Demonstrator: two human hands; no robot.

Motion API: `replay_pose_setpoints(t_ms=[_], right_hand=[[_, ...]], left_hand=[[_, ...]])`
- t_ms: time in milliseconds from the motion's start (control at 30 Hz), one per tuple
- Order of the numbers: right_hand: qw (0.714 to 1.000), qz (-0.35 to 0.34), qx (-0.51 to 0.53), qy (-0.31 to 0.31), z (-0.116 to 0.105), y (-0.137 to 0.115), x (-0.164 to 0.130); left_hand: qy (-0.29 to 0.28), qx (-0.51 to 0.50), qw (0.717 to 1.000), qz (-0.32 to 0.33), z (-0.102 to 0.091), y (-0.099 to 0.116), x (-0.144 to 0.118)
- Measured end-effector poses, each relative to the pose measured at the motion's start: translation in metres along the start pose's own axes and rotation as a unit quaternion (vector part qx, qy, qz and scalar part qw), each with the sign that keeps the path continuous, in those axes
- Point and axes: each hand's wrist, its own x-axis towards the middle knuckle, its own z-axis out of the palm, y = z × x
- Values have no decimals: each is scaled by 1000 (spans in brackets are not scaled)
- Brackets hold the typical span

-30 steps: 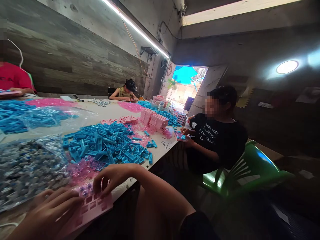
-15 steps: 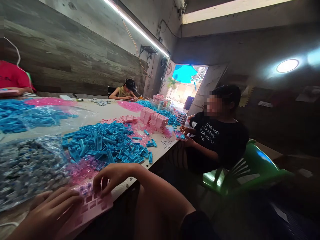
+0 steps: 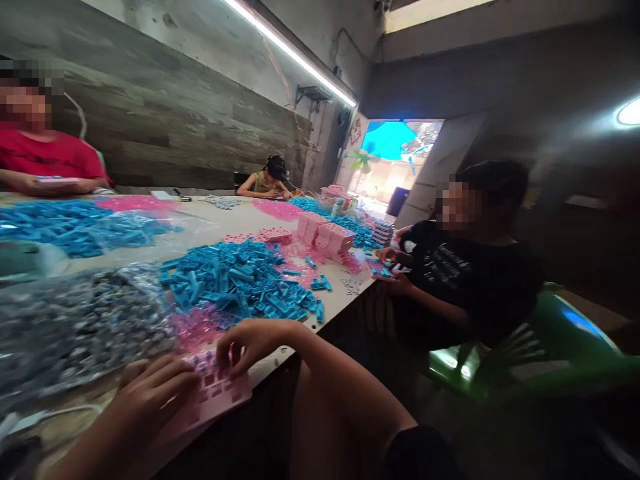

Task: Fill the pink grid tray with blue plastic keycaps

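Note:
A pink plastic tray with rows of square openings [image 3: 227, 393] lies at the table's near edge, with small clear and bluish pieces in its far rows. Over its left part my left hand [image 3: 157, 387] is closed, fingers bent together and fingertips at the openings; whatever is under them is hidden. My right hand [image 3: 255, 343] reaches across from the right, thumb and fingers pinched down at the far right openings. Anything between those fingertips is too small to make out. Just beyond the tray lie loose transparent pink pieces [image 3: 200, 325].
A heap of blue plastic pieces [image 3: 245, 280] covers the table's middle. Left of it lies a clear bag of small grey parts [image 3: 115, 327]. Stacked pink trays [image 3: 333, 237] stand farther back. Co-workers sit around the table, one in black [image 3: 465, 267] by a green chair [image 3: 575, 340].
The view has swung left, so the whole scene sits farther right and more of the co-worker in red shows. Both my hands stay on the pink tray, in nearly the same pose.

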Motion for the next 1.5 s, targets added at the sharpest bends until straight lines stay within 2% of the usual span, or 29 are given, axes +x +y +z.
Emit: replay_pose_setpoints(t_ms=[33, 100, 233, 367, 700, 1033, 1500], right_hand=[[1000, 4, -8, 4, 1, -1, -1], [1000, 3, -7, 7, 2, -1, -2], [1000, -11, 11, 19, 3, 3, -3], [999, -29, 17, 23, 4, 5, -5], [1000, -5, 17, 22, 4, 4, -6], [999, -18, 18, 24, 4, 5, -5], [999, -27, -4, 30, 5, 5, -5]], left_hand=[[9, -13, 1000, -5, -4, 3, 3], [-46, -21, 997, -50, -10, 10, 8], [-121, -39, 985, -113, -15, 20, 11], [-148, -54, 976, -153, -14, 22, 8], [-141, -57, 975, -163, -13, 21, 7], [-133, -48, 973, -183, -9, 22, 7], [-139, -20, 981, -136, -13, 27, 11]])
